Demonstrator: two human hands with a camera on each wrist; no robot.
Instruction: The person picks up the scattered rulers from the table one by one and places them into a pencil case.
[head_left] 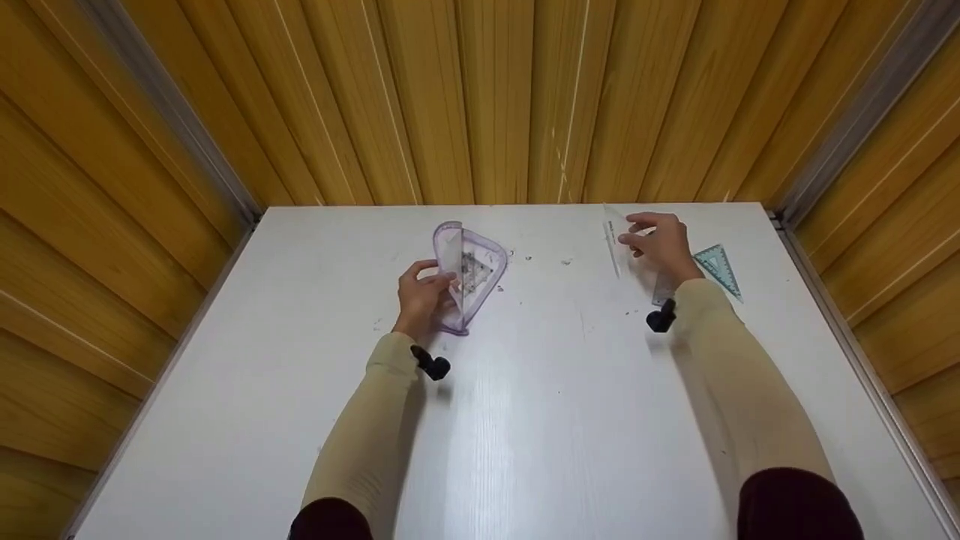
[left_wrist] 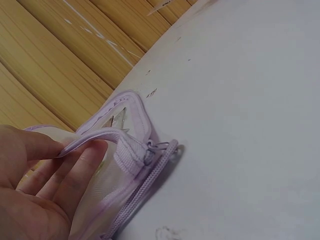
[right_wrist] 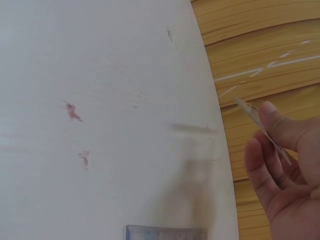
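Observation:
A lilac-trimmed zip pouch (head_left: 495, 281) with a see-through body lies near the back of the table, left of centre. My left hand (head_left: 420, 296) pinches its top edge between thumb and fingers and holds the mouth apart. Inside the pouch, a clear triangular piece (left_wrist: 120, 120) shows through the opening in the left wrist view. My right hand (head_left: 664, 240) pinches a thin clear set square (head_left: 611, 240) above the table at the back right; it appears edge-on in the right wrist view. Beneath the right wrist lies a clear ruler (right_wrist: 165, 233), partly hidden in the head view.
A teal set square (head_left: 720, 268) lies to the right of the right wrist. The white table (head_left: 525, 420) carries small dark marks and scuffs. Yellow wood-look panels (head_left: 495, 97) rise behind its back edge and along both sides.

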